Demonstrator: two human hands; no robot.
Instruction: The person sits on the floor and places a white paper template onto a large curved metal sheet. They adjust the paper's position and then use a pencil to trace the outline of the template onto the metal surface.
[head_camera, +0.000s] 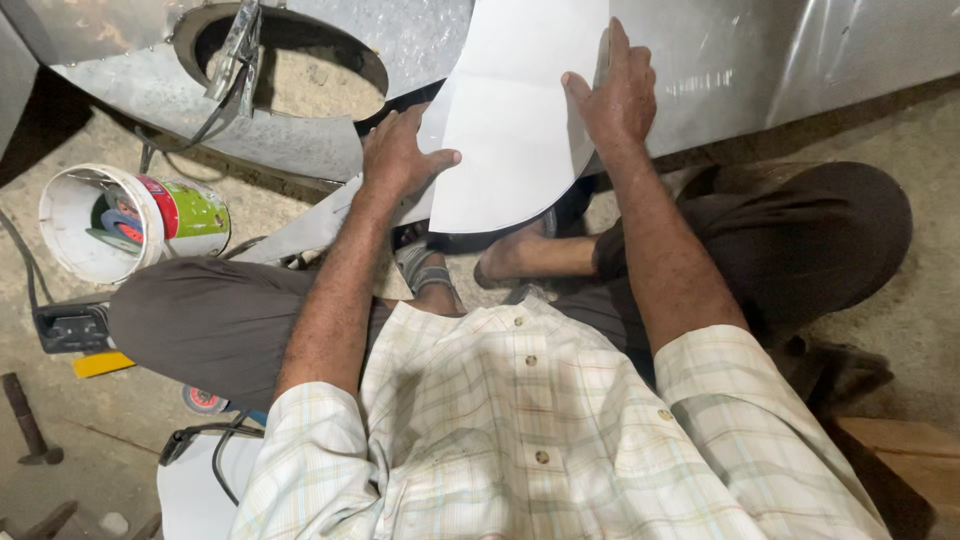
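While the person sits cross-legged on the floor, both hands press flat and open-fingered on a curved pale grey sheet-metal piece (510, 120): left hand (398, 155) at its left edge, right hand (618, 95) near its upper right edge.

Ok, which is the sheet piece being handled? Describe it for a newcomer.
Start at the big galvanised sheet with the round hole. To its right, a curved pale metal sheet lies between the left hand and right hand. It alone is smooth, matte, arc-edged.
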